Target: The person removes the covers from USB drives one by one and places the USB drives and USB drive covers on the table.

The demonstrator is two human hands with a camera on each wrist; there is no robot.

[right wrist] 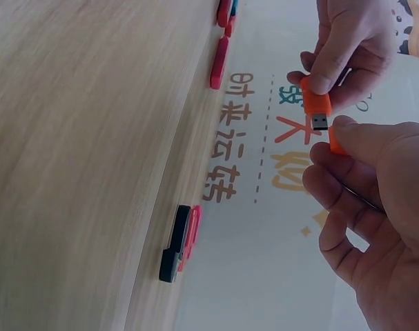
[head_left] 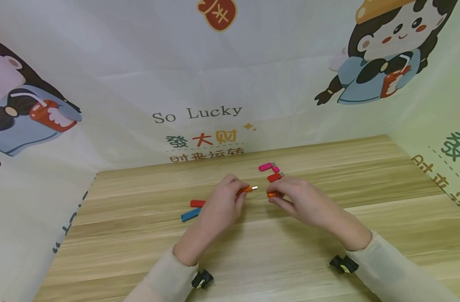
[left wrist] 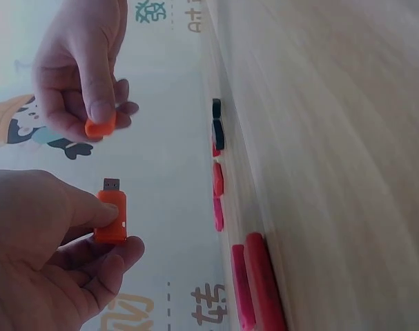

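My left hand (head_left: 223, 201) pinches an orange USB stick (left wrist: 111, 217) between thumb and fingers, its metal plug (left wrist: 111, 184) bare and pointing toward the other hand. Across a small gap, my right hand (head_left: 305, 199) holds a small orange cap (left wrist: 101, 126) by thumb and fingertips. In the right wrist view the plug and the cap (right wrist: 336, 141) lie close but apart. Both hands are over the middle of the table. Part of the cap is hidden behind the right fingers.
Beyond the right hand lie a pink USB stick (head_left: 265, 167), a pink cap (head_left: 276, 169) and a red USB stick (head_left: 274, 177). Left of the left hand are red (head_left: 197, 203) and blue (head_left: 190, 214) sticks, partly covered. A dark stick (right wrist: 180, 229) shows in the right wrist view.
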